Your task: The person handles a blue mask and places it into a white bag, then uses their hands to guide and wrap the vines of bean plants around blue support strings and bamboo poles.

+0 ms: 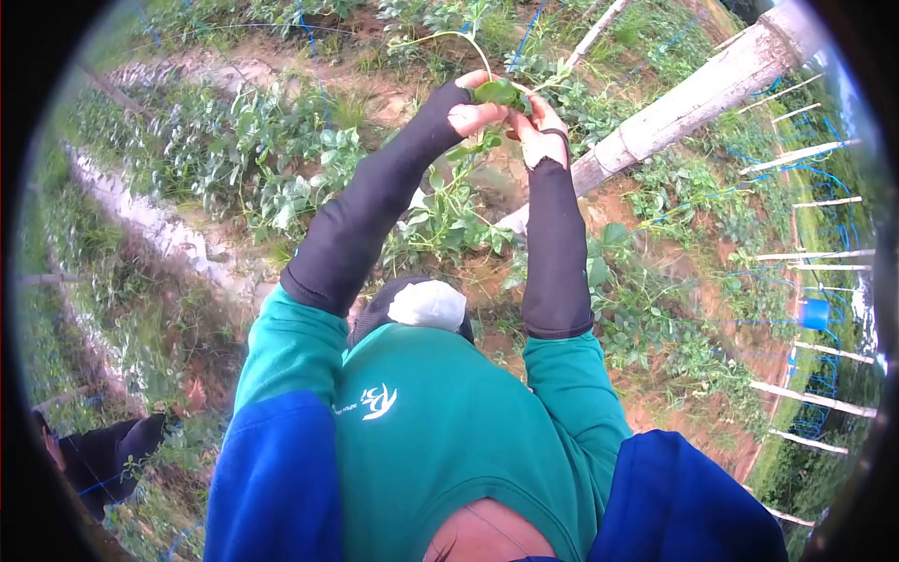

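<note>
Both of my hands are raised close together in front of me, in dark sleeves. My left hand is closed, with thumb and fingers pinching at a green leafy vine. My right hand meets it from the right, its fingers also closed on the vine; a dark band loops around this hand. A thin pale stem of the vine arches up and left above my fingers. Leaves partly cover the fingertips, so the exact grip is hidden. Below my hands, more leafy vines grow from the ground.
A thick pale pole slants just right of my right hand. Blue strings hang among the plants. Rows of low plants lie left, beside a pale sheet strip. Another person's dark sleeve shows lower left. A blue container is far right.
</note>
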Demonstrator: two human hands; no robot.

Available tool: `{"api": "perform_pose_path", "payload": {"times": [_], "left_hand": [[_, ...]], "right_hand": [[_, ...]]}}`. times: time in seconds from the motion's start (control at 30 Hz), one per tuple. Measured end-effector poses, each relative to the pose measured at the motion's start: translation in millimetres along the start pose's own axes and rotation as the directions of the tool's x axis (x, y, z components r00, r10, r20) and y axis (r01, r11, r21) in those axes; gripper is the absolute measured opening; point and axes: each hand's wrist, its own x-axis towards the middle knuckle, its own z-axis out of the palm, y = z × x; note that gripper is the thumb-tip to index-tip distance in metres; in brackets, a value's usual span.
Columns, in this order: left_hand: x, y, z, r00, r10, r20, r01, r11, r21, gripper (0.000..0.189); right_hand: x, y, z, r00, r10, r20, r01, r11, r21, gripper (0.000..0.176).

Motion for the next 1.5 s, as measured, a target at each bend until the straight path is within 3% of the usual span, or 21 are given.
{"api": "perform_pose_path", "payload": {"times": [0.27, 0.33, 0.47, 0.53, 0.57, 0.6, 0.67, 0.77, 0.8, 0.9, 0.93, 1.0, 1.03, 1.07, 1.17, 1.23, 1.27, 1.37, 1.4, 1.43, 1.5], "left_hand": [[75.7, 105.9, 15.5, 0.999, 0.016, 0.037, -0.037, 0.714, 0.699, 0.018], [91.6, 95.6, 17.5, 0.997, -0.009, 0.083, -0.052, 0.703, 0.710, 0.019], [91.6, 109.1, 23.0, 0.964, 0.136, 0.227, -0.253, 0.724, 0.642, 0.019], [94.0, 113.0, 22.4, 0.982, -0.045, 0.182, 0.010, 0.982, 0.191, 0.018], [95.3, 107.5, 22.7, 0.816, 0.553, 0.171, -0.553, 0.659, 0.509, 0.018], [98.3, 99.8, 16.2, 0.812, 0.557, 0.176, -0.560, 0.656, 0.507, 0.018], [110.8, 68.3, -8.0, 0.824, 0.444, -0.350, -0.210, 0.815, 0.541, 0.015], [133.0, -7.5, -30.0, 0.934, 0.107, -0.340, 0.037, 0.919, 0.393, 0.030], [135.9, -20.9, -35.1, 0.946, -0.071, -0.316, 0.177, 0.931, 0.319, 0.038], [114.3, -0.5, -23.4, 0.970, -0.155, -0.186, 0.193, 0.960, 0.201, 0.037], [116.0, -7.6, -25.9, 0.967, -0.170, -0.187, 0.206, 0.959, 0.194, 0.037], [123.4, -28.1, -32.5, 0.982, 0.002, -0.187, 0.023, 0.991, 0.130, 0.028], [113.2, -2.2, -33.0, 0.974, -0.082, -0.210, 0.119, 0.978, 0.170, 0.012], [113.4, -7.2, -39.4, 0.958, -0.179, -0.226, 0.176, 0.984, -0.031, 0.012], [92.8, 28.7, -33.7, 0.948, -0.088, -0.307, 0.102, 0.994, 0.029, 0.014], [76.8, 78.4, -13.7, 0.986, -0.082, -0.142, 0.138, 0.882, 0.450, 0.016], [73.3, 73.3, -7.1, 0.961, 0.273, -0.046, -0.191, 0.773, 0.605, 0.017], [85.8, 79.4, 7.6, 0.984, 0.170, 0.052, -0.176, 0.886, 0.429, 0.016], [85.8, 81.4, 10.5, 0.932, 0.317, 0.175, -0.360, 0.745, 0.561, 0.016], [84.7, 82.9, 11.7, 0.848, 0.424, 0.317, -0.521, 0.557, 0.647, 0.015], [90.1, 82.0, 6.2, 0.848, 0.520, 0.100, -0.452, 0.612, 0.649, 0.016]], "right_hand": [[48.3, -6.2, -8.3, 0.976, -0.147, -0.158, 0.116, 0.975, -0.191, 0.027], [54.2, -41.4, -14.8, 0.987, -0.007, -0.160, -0.079, 0.847, -0.525, 0.031], [96.3, -54.5, -39.2, 0.996, 0.063, 0.061, -0.028, 0.888, -0.459, 0.027], [114.6, -50.3, -44.0, 0.994, 0.113, -0.003, -0.112, 0.985, -0.131, 0.023], [122.3, -47.2, -47.2, 0.996, 0.088, 0.026, -0.085, 0.991, -0.107, 0.022], [131.3, -45.3, -49.4, 0.997, 0.060, 0.053, -0.056, 0.995, -0.079, 0.021], [186.1, -5.2, -74.6, 0.991, 0.089, 0.098, -0.093, 0.995, 0.034, 0.019], [179.6, -27.2, -42.9, 0.988, 0.135, 0.075, -0.134, 0.991, -0.008, 0.019], [175.2, -37.3, -45.8, 0.896, 0.021, 0.443, -0.095, 0.985, 0.144, 0.018], [172.1, -61.6, -23.6, 0.766, 0.034, 0.641, -0.154, 0.979, 0.132, 0.020], [164.7, -62.0, -0.4, 0.935, 0.105, 0.339, -0.054, 0.987, -0.154, 0.022], [171.0, -32.5, -10.7, 0.883, -0.095, 0.460, -0.254, 0.727, 0.638, 0.031], [149.6, -41.4, -5.7, 0.973, 0.002, 0.231, -0.181, 0.629, 0.756, 0.035], [141.2, -43.2, -3.7, 0.997, 0.073, 0.039, -0.079, 0.693, 0.716, 0.033], [96.0, -17.8, 2.4, 0.976, -0.173, -0.130, 0.214, 0.866, 0.452, 0.034], [69.2, -5.9, 26.9, 0.922, -0.322, -0.217, 0.365, 0.909, 0.202, 0.029], [57.7, -5.7, 38.0, 0.874, -0.413, -0.254, 0.460, 0.873, 0.161, 0.027], [64.4, 1.3, 36.2, 0.838, -0.262, -0.479, 0.486, 0.757, 0.437, 0.027], [69.8, 6.5, 29.3, 0.870, -0.303, -0.388, 0.488, 0.635, 0.599, 0.024], [73.9, 6.0, 23.9, 0.878, -0.295, -0.375, 0.461, 0.732, 0.502, 0.021], [85.3, 7.1, 12.1, 0.911, -0.301, -0.283, 0.407, 0.769, 0.493, 0.024]]}}
